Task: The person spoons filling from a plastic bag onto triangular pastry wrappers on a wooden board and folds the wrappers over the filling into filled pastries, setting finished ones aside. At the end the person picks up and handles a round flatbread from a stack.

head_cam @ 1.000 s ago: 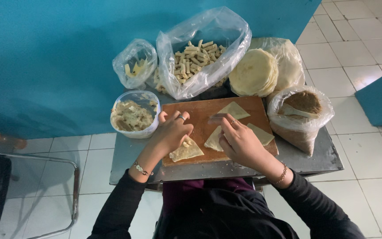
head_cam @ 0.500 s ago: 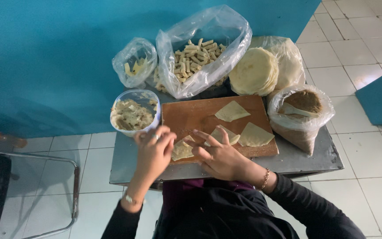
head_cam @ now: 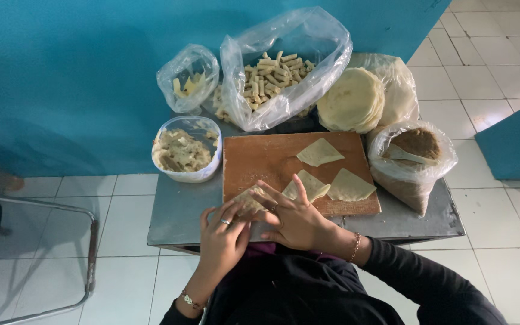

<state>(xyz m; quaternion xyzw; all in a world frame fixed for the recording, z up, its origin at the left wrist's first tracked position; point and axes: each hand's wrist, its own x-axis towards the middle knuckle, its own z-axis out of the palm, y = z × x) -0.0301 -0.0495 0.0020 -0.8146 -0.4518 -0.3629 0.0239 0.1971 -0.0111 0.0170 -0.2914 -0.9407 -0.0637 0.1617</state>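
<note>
Both hands on the wrapper (head_cam: pixel 249 200) at board (head_cam: pixel 266 159) edge, left hand (head_cam: pixel 224 235) & right hand (head_cam: pixel 293 216) pinching it w/ fingers—best roll tight, evenly, keep filling tucked.

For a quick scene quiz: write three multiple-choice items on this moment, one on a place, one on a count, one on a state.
1. Where does the plastic tub of filling stand?
A. left of the wooden board
B. on the board
C. on the floor

2. How many wrapper pieces lie untouched on the board?
A. one
B. three
C. six

3. What are the left hand and right hand doing?
A. resting apart on the table
B. both pressed on one folded wrapper at the board's near edge
C. holding a spoon

Answers: 1 A, the tub sits beside the board's left edge. 2 B, three pale pieces lie free. 3 B, both hands meet on the wrapper.
</note>
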